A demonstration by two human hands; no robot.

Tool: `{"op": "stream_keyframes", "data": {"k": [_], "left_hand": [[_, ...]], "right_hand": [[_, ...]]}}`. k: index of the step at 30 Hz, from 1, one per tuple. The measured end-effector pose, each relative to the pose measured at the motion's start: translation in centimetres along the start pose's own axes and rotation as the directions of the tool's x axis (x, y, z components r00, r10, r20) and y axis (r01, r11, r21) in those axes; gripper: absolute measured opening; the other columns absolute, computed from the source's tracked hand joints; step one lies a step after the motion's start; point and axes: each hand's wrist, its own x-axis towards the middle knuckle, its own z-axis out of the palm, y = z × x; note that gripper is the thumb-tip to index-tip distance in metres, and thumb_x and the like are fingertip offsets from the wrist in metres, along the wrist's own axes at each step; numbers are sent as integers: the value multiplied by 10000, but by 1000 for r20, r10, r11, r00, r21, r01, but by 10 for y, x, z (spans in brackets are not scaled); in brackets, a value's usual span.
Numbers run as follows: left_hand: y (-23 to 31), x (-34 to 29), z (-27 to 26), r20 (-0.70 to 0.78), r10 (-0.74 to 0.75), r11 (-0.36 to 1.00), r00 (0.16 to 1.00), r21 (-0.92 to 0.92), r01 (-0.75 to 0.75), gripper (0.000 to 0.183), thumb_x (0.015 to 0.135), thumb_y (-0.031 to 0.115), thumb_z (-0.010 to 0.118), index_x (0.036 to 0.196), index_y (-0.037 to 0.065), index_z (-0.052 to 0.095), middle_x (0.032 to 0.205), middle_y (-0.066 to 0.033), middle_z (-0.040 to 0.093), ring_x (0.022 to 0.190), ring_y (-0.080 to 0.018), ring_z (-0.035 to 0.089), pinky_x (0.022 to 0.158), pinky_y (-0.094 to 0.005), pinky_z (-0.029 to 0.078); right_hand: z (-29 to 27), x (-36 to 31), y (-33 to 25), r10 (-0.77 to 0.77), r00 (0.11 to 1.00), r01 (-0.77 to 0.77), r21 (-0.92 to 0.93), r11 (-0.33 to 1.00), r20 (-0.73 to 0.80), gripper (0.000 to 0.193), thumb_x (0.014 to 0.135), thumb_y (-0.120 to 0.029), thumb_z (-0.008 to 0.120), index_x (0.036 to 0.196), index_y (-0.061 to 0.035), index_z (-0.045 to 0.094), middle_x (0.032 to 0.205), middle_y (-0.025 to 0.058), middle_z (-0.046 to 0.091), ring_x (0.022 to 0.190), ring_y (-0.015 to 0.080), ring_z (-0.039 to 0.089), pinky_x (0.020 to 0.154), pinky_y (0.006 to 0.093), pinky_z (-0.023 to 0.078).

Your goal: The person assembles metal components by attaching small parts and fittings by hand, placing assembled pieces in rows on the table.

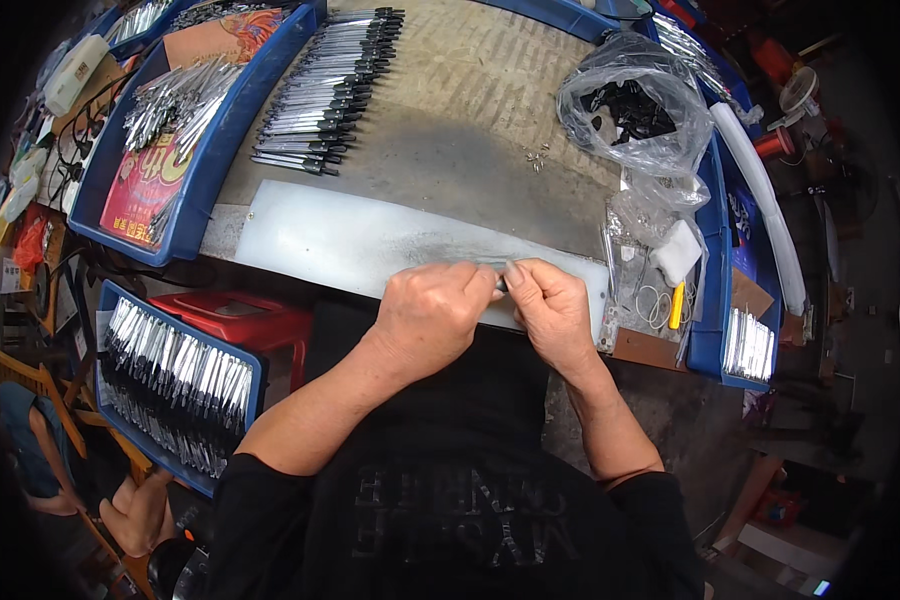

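Observation:
My left hand and my right hand meet over the near edge of a pale, smudged board. Both are closed, with fingers curled and thumbs close together. A small dark piece shows between the fingertips, mostly covered, so I cannot make out what it is. Beyond the board, to the left, lies a long row of clear pens with black ends, side by side on the worn tabletop. At the far right, a clear plastic bag gapes around many small black parts.
A blue tray at left holds loose slim pen parts. Below it, another blue tray is full of pens, beside a red stool. At right are a yellow-handled tool and a blue bin. Another person's bare limbs show at lower left.

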Motion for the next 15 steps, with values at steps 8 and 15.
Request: {"op": "stream_keyframes", "data": {"k": [8,15], "left_hand": [[6,4,-8,18,13,998,1000,66,-14,100,750,104,643,787,49,568,560,-52,474,486,-214,536,436,-319,420],[-1,0,-5,40,-28,999,999,-39,29,119,759,118,650,810,50,566,579,-60,493,507,-221,551,452,-331,429]], "right_hand": [[5,3,6,-416,908,408,-120,905,-51,211,912,-138,537,867,48,624,709,69,601,657,107,527,601,254,439],[-9,2,7,-45,993,28,155,987,106,205,905,-147,545,965,34,621,747,106,614,655,134,556,600,257,444]]}}
